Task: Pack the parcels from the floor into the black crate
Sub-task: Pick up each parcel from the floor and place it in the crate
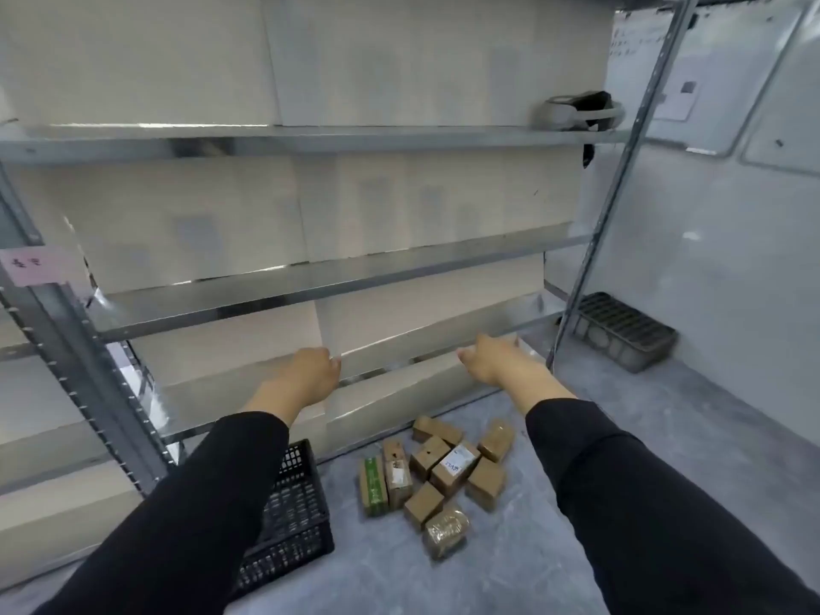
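While both arms in black sleeves reach forward from the bottom of the frame, we see the left hand (310, 375) a little left of the centre and the right hand (499, 361) right of the centre. Both are in front of the lower boards of a metal shelf (310, 286). The left hand has its fingers loosely bent and nothing is in it. The fingers of the right hand point away from us, relaxed, and they also hold nothing. We cannot tell whether any fingertip touches the shelf edge.

The parcels (439, 477) lie in a tight group on the grey floor (510, 570) in the lower centre of the frame, below the hands and well apart from them. Most are plain brown boxes; one carries a white label (457, 463), one has green print, and the lowest one is wrapped in clear film. The black crate (306, 503) stands on the floor just left of the group (the left sleeve (199, 503) hides much of it, so we cannot see its inside well).

Pale cartons (199, 224) fill the shelf boards. At the upper right of the frame a grey and black device (572, 111) lies on a shelf board, and at the right a dark grey tray (621, 335) stands on the floor beside the wall.
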